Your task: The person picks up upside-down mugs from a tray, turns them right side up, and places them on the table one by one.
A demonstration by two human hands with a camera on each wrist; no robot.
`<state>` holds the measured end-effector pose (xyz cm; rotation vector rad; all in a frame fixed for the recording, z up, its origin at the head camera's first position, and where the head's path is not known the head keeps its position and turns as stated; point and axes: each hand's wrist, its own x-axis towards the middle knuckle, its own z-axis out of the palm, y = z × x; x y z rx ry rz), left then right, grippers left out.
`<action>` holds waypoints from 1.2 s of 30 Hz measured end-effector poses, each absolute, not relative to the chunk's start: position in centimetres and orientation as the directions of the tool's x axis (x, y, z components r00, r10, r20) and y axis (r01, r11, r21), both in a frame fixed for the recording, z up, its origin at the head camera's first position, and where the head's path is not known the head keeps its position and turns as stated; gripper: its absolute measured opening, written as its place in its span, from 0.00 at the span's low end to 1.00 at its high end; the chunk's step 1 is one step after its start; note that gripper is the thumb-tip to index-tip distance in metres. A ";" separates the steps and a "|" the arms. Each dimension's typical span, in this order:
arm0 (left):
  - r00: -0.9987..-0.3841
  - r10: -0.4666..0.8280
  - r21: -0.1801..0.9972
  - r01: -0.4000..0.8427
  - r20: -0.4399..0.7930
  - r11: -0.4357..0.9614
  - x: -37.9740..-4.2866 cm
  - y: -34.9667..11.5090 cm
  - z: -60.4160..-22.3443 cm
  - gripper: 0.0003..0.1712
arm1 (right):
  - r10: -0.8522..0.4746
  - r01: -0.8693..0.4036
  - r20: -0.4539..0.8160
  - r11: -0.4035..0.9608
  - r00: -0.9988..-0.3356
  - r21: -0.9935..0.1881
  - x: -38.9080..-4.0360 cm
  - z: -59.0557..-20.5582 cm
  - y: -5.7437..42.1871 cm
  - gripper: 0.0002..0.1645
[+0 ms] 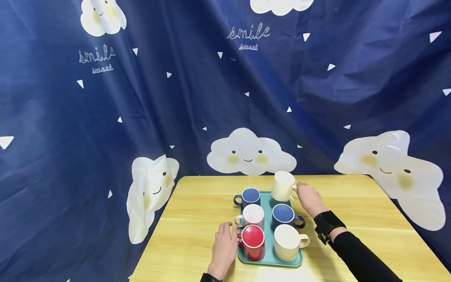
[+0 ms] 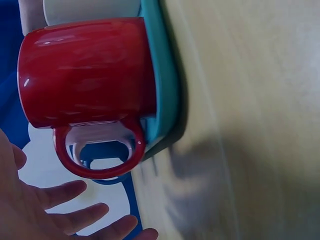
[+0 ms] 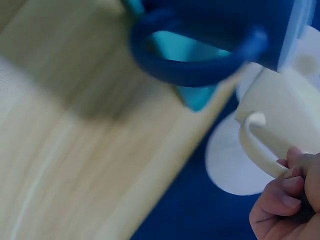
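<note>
My right hand (image 1: pixel 310 199) pinches the handle of a cream mug (image 1: pixel 282 188), which overlaps the far right corner of a teal tray (image 1: pixel 268 227). In the right wrist view, thumb and fingers close on the lower part of that handle (image 3: pixel 257 152). My left hand (image 1: pixel 224 246) is beside the red mug (image 1: pixel 255 251) at the tray's near left. Its fingers (image 2: pixel 82 216) spread out close to the red handle, holding nothing.
Behind the red mug stand a pale pink mug (image 1: pixel 253 214) and a dark blue mug (image 1: pixel 251 197). On the right side are another blue mug (image 1: pixel 283 214) and a second cream mug (image 1: pixel 286 243). A wooden table (image 1: pixel 197 211) bears the tray; a blue curtain (image 1: pixel 197 98) hangs behind.
</note>
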<state>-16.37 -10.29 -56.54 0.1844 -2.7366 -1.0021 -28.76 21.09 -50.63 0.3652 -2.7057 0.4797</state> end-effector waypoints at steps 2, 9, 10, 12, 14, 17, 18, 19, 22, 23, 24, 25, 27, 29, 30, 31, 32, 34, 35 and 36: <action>-0.966 -0.203 0.651 -0.051 0.160 0.758 -16.5 -10.3 -56.3 0.30 | -0.158 -0.320 0.442 0.892 -0.883 -0.320 -28.5 -49.9 21.2 0.15; -0.960 -0.241 0.659 -0.087 0.146 0.747 -16.9 -10.2 -55.8 0.26 | -0.092 -0.270 0.265 0.561 -0.960 -0.783 -26.9 -47.8 20.9 0.17; -0.959 -0.243 0.659 -0.087 0.148 0.747 -16.9 -10.2 -55.8 0.25 | -0.111 -0.201 0.171 0.401 -0.979 -0.894 -26.5 -47.6 20.8 0.18; -0.958 -0.245 0.659 -0.087 0.151 0.747 -16.9 -10.2 -55.8 0.25 | -0.214 0.039 -0.027 -0.051 -0.977 -0.998 -25.9 -47.4 20.5 0.18; -0.956 -0.250 0.662 -0.090 0.151 0.744 -17.0 -10.1 -55.7 0.25 | -0.415 0.340 -0.121 -0.508 -0.902 -0.791 -25.5 -47.4 20.3 0.19; -0.956 -0.252 0.665 -0.092 0.149 0.742 -17.0 -9.9 -55.7 0.25 | -0.668 0.674 -0.106 -0.711 -0.736 -0.201 -25.1 -47.8 20.0 0.14; -0.956 -0.252 0.666 -0.091 0.150 0.741 -17.0 -9.9 -55.6 0.25 | -0.723 0.728 -0.085 -0.684 -0.686 -0.059 -25.0 -48.0 20.0 0.13; -0.956 -0.250 0.665 -0.089 0.151 0.741 -17.1 -9.8 -55.6 0.24 | -0.757 0.757 -0.069 -0.653 -0.650 0.037 -24.8 -48.2 19.9 0.13; -0.956 -0.249 0.669 -0.084 0.155 0.739 -17.2 -9.8 -55.5 0.24 | -0.769 0.761 -0.079 -0.639 -0.635 0.113 -24.5 -48.6 19.7 0.11; -0.955 -0.250 0.670 -0.083 0.157 0.738 -17.2 -9.8 -55.4 0.25 | -0.765 0.758 -0.084 -0.643 -0.638 0.103 -24.4 -48.7 19.6 0.13; -0.954 -0.253 0.671 -0.082 0.160 0.737 -17.2 -9.8 -55.3 0.25 | -0.761 0.756 -0.089 -0.648 -0.642 0.089 -24.3 -48.8 19.4 0.16; -0.954 -0.253 0.671 -0.081 0.163 0.737 -17.3 -9.8 -55.2 0.25 | -0.757 0.753 -0.089 -0.653 -0.647 0.077 -24.3 -48.9 19.3 0.19; -0.952 -0.255 0.669 -0.079 0.169 0.739 -17.3 -9.7 -55.1 0.25 | -0.748 0.747 -0.077 -0.663 -0.659 0.044 -24.1 -49.0 19.1 0.20; -0.949 -0.258 0.658 -0.078 0.182 0.749 -17.3 -9.6 -54.9 0.25 | -0.746 0.746 -0.060 -0.665 -0.663 0.024 -24.0 -49.1 18.8 0.15; -0.947 -0.259 0.647 -0.076 0.191 0.758 -17.3 -9.5 -54.8 0.24 | -0.749 0.749 -0.052 -0.662 -0.661 0.018 -23.9 -49.2 18.7 0.12; -0.944 -0.257 0.633 -0.071 0.206 0.771 -17.3 -9.3 -54.7 0.24 | -0.752 0.752 -0.046 -0.659 -0.658 0.013 -23.8 -49.3 18.6 0.10; -0.941 -0.253 0.617 -0.063 0.225 0.785 -17.3 -9.1 -54.5 0.23 | -0.756 0.756 -0.044 -0.654 -0.654 0.006 -23.7 -49.4 18.5 0.10; -0.931 -0.232 0.583 -0.025 0.282 0.812 -17.3 -8.6 -54.2 0.21 | -0.761 0.761 -0.033 -0.648 -0.648 -0.005 -23.4 -49.6 18.3 0.12; -0.924 -0.212 0.571 0.009 0.319 0.821 -17.3 -8.3 -54.1 0.20 | -0.763 0.764 -0.026 -0.646 -0.646 -0.006 -23.3 -49.7 18.2 0.12; -0.916 -0.189 0.565 0.048 0.354 0.824 -17.3 -7.9 -53.9 0.18 | -0.765 0.765 -0.017 -0.644 -0.644 -0.009 -23.2 -49.7 18.0 0.12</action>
